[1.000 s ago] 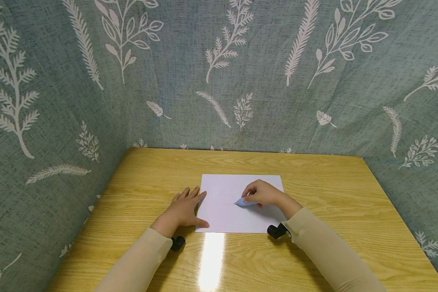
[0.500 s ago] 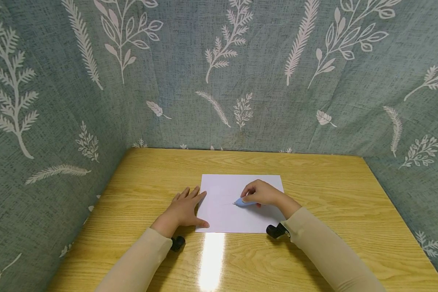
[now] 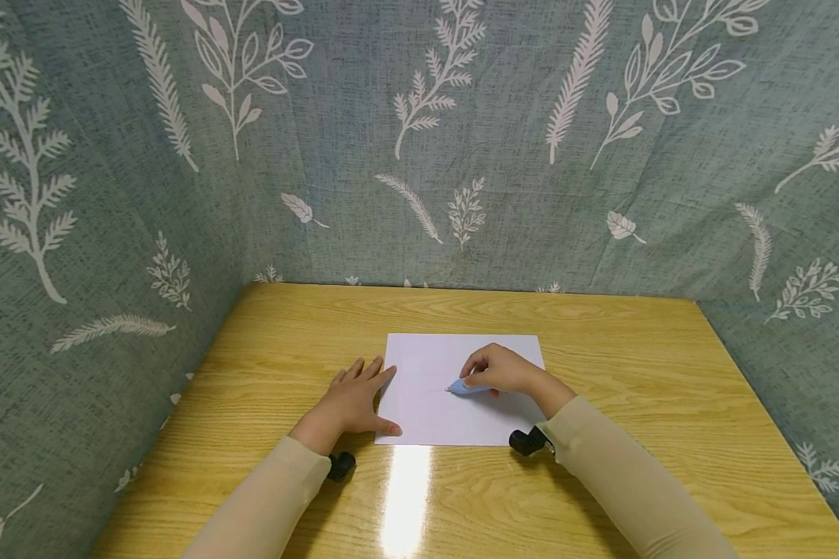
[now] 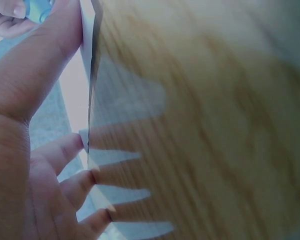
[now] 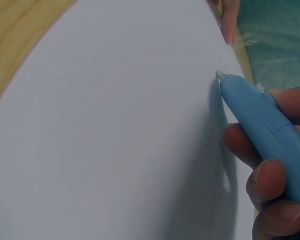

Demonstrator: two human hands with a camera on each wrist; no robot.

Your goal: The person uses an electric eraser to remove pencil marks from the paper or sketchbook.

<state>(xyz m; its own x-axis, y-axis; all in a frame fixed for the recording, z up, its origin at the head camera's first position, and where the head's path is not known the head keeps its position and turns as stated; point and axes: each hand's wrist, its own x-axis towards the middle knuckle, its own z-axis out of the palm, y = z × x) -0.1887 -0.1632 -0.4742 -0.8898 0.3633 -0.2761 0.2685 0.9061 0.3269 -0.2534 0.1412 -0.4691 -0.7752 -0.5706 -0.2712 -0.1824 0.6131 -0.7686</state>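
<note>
A blue pen-shaped tool (image 5: 262, 120) is held tilted just right of the lower centre in the head view, its pale tip set by 1 faint line on a white sheet (image 3: 419, 419). It is gripped by the right hand (image 3: 503, 369), fingers and thumb curled. The sheet's left edge is touched by the left hand (image 3: 349, 405), fingers spread, nothing grasped. Below lies a wood-grain table (image 3: 636, 349).
</note>
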